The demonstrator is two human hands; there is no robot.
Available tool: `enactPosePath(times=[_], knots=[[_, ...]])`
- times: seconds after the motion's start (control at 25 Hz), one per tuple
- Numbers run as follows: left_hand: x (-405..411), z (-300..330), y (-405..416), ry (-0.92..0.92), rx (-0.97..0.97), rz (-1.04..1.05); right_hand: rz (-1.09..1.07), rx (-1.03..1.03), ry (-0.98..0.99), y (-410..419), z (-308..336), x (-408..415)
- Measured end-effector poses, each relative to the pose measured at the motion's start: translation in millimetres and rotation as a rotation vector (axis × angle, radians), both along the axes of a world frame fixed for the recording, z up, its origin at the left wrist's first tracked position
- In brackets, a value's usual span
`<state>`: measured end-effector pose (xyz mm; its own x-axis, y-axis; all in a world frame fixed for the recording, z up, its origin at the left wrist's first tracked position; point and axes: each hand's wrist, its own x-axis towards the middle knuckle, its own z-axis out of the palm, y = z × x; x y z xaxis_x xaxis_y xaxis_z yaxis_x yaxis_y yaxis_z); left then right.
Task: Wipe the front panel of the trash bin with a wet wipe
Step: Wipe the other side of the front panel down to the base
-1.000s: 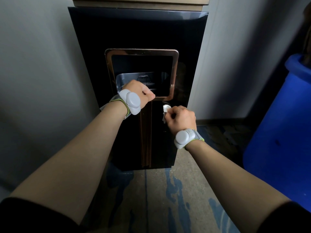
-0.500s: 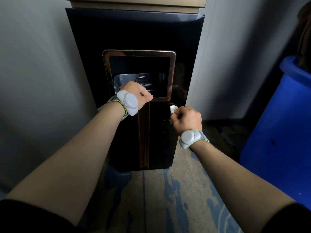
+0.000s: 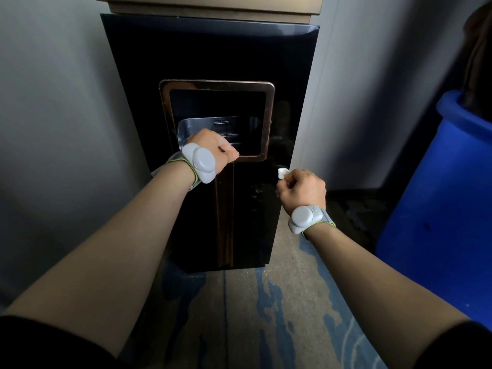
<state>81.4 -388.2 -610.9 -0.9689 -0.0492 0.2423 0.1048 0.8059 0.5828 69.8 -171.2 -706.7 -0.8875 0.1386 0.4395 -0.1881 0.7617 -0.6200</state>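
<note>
A tall black trash bin (image 3: 202,54) with a glossy front panel stands against the wall, topped by a gold cap. A copper-rimmed opening (image 3: 269,121) sits mid-panel and a copper strip runs down below it. My left hand (image 3: 213,147) grips the lower rim of the opening, fingers curled over the edge. My right hand (image 3: 302,186) holds a crumpled white wet wipe (image 3: 282,173) at the panel's right edge, just below the opening. Most of the wipe is hidden inside my fist.
A big blue barrel (image 3: 439,187) stands at the right, close to the bin. Grey walls (image 3: 53,102) flank the bin on both sides. The floor (image 3: 266,315) in front is worn concrete with blue paint patches.
My right hand with the wipe has slid rightwards across the panel, from near the copper strip to the panel's right edge. The left hand has kept its grip on the opening's rim.
</note>
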Motion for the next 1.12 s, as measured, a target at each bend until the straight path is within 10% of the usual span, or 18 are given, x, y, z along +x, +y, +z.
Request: enactPosePath(times=[1.12], knots=[[7, 1, 5, 0.034, -0.014, 0.010, 0.304, 0.112, 0.039, -67, -21, 8]])
